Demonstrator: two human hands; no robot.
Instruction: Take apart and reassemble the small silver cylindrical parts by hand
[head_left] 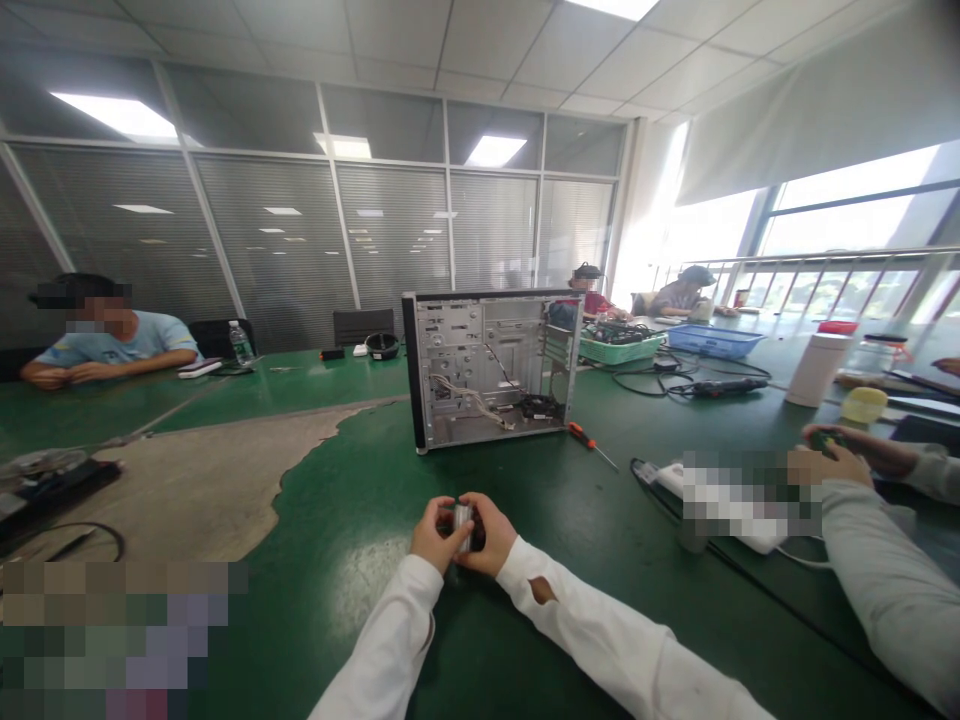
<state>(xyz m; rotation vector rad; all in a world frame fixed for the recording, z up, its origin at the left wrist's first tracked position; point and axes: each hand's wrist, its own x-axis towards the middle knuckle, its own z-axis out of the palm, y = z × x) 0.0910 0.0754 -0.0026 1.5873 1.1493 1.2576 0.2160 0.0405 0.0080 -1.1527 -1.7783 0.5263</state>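
Note:
My left hand (439,535) and my right hand (486,535) meet above the green table, both closed around a small silver metal block (463,522). Fingers cover much of the block, so its exact kind cannot be made out. Just beyond them an open computer case (491,365) stands upright with its side panel off. Inside it are loose cables (472,398) and a dark part (541,405) low on the right. A screwdriver (589,440) with an orange-and-black handle lies by the case's right corner.
A white power strip (735,510) with cables lies to the right, near a co-worker's hands (836,455). Behind are a green basket (619,345), a blue basket (712,342) and a white bottle (817,368). A torn, bare patch (210,475) marks the table's left. Other people sit around.

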